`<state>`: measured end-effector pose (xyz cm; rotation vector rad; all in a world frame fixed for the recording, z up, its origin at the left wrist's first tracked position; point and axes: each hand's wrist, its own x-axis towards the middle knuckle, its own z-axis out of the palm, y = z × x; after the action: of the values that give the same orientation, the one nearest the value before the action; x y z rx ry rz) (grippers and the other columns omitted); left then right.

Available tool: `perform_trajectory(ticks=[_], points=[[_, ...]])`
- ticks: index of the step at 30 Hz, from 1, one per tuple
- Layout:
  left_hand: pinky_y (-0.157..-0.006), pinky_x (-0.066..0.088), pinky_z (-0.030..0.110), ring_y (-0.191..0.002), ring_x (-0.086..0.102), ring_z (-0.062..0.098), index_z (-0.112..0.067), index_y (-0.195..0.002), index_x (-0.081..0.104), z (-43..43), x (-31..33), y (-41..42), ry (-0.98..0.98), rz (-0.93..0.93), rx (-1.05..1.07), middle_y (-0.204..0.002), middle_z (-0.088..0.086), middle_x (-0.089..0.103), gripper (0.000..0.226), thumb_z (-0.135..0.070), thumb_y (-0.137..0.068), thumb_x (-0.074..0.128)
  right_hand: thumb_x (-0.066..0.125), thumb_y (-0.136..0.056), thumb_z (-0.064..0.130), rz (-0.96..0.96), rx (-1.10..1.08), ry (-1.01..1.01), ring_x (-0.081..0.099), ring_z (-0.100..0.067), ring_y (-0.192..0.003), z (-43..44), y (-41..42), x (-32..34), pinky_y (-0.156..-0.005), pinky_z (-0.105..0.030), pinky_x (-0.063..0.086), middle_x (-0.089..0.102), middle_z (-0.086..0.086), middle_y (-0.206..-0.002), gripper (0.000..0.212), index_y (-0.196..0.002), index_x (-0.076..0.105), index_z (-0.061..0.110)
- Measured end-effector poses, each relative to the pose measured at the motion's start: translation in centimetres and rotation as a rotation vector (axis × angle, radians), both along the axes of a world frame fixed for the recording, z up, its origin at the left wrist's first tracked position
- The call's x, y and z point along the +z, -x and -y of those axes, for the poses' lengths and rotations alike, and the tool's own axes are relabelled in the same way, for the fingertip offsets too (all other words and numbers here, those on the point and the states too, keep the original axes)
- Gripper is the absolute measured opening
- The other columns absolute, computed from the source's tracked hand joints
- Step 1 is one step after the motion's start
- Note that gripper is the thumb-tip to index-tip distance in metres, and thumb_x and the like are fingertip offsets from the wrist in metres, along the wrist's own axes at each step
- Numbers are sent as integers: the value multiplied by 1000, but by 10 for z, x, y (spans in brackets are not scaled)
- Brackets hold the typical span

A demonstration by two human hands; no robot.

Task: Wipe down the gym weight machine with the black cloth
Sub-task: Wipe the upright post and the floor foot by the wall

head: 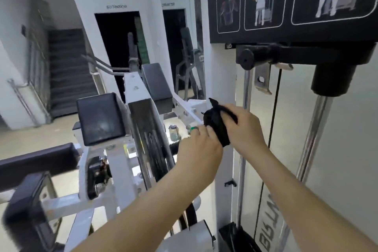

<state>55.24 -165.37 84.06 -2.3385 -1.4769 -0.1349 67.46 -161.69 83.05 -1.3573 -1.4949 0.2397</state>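
A bunched black cloth is held between both hands in front of the white upright post of the gym weight machine. My right hand grips the cloth from the right, fingers curled over its top. My left hand, with a green ring on one finger, pinches the cloth's lower left edge. The machine's white arm with black pads stretches off to the left. Chrome guide rods and a black cable run down behind my right hand.
A black instruction placard hangs at head height above the hands, with a black bar end jutting out beneath it. A padded seat sits low on the left. A staircase and dark doorways lie beyond.
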Motion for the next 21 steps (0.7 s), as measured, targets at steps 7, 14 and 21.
perform_trajectory(ticks=[7,14,21], points=[[-119,14,45,-145,0,44,13,-147,8,-26,-39,-13,273,102,166,-155,33,2,70,-16,-95,44,54,-97,27,313,192,296,63,-24,-97,-90,32,-26,-82,-31,49,72,-3,-107,24,-115,71,27],[-100,40,44,-125,42,33,-7,-131,46,-71,-77,-37,63,1134,191,-136,13,46,36,-17,-97,38,64,-86,41,359,145,296,57,-24,-101,-173,52,-12,-88,-31,48,66,-2,-103,21,-103,75,37],[-105,44,37,-125,47,28,-5,-133,51,-76,-94,-45,-135,1038,179,-133,7,56,46,-19,-94,31,64,-88,18,283,229,254,59,-6,-78,-155,30,-17,-68,-15,45,67,12,-80,19,-98,78,28]])
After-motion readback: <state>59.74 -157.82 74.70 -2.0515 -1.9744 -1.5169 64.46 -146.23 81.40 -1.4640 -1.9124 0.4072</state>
